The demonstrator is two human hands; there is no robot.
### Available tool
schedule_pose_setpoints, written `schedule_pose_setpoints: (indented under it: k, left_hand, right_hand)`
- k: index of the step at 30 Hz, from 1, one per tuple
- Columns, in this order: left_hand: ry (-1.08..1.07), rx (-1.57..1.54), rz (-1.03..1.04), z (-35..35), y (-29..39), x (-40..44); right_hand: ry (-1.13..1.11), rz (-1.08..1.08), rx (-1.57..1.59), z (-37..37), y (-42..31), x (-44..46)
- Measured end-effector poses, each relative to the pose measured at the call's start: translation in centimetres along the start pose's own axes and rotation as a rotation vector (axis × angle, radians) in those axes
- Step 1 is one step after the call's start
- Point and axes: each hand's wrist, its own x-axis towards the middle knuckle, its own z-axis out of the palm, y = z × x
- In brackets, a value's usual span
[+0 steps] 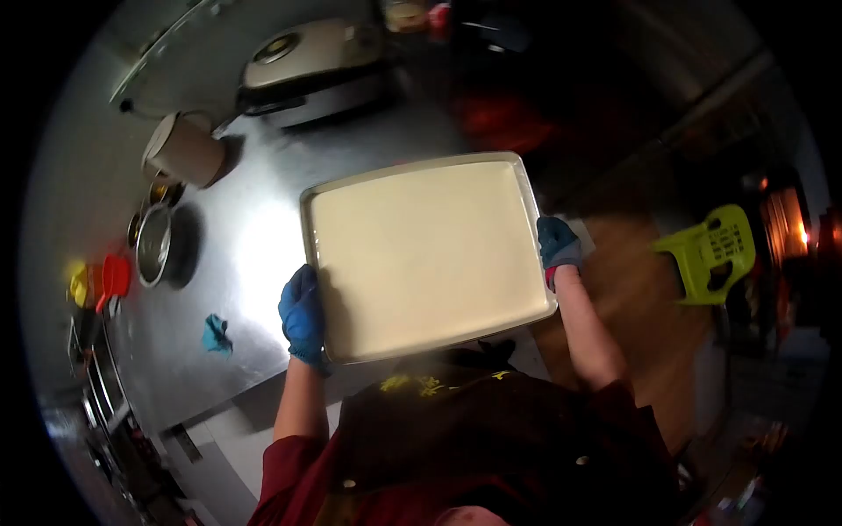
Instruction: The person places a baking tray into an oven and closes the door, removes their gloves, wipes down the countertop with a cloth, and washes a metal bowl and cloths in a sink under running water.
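A rectangular metal baking tray (524, 175) is held in front of my body, filled with a smooth, pale cream-coloured layer of batter (430, 254). My left hand (303, 314), in a blue glove, grips the tray's left side near the lower corner. On the opposite side, my right hand (558, 244) wears a dark teal glove and is closed on the rim. The undersides of both grips are hidden by the tray. Left of my left hand, a crumpled blue-green cloth or glove (216, 334) lies on the steel worktop.
The steel worktop (263, 149) carries a metal bowl (154, 245), a beige pitcher (186, 151) and a large beige-and-black appliance (311, 70). Red and yellow utensils (112, 279) are at the far left. A lime-green plastic chair (715, 254) stands right, near a glowing orange light (789, 228).
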Motion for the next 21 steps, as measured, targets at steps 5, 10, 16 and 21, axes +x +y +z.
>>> schedule_pose_setpoints:
  k: [5,10,16,21]
  left_hand:
    - [-0.102,-0.041,-0.092,9.4,3.1,-4.3]
    - [-0.374,-0.257,-0.049,20.0,2.1,-7.1]
    - [-0.616,-0.248,-0.055,35.4,4.3,-12.7]
    - [-0.673,-0.065,0.004,48.9,3.3,-14.8]
  right_hand:
    - [0.123,0.146,0.004,-11.2,0.7,-0.6]
    - [0.306,0.086,-0.028,-22.8,2.7,-0.5]
    - [0.431,0.203,0.429,-38.5,7.3,0.2]
    - [0.798,0.253,0.196,-49.4,9.3,-1.8]
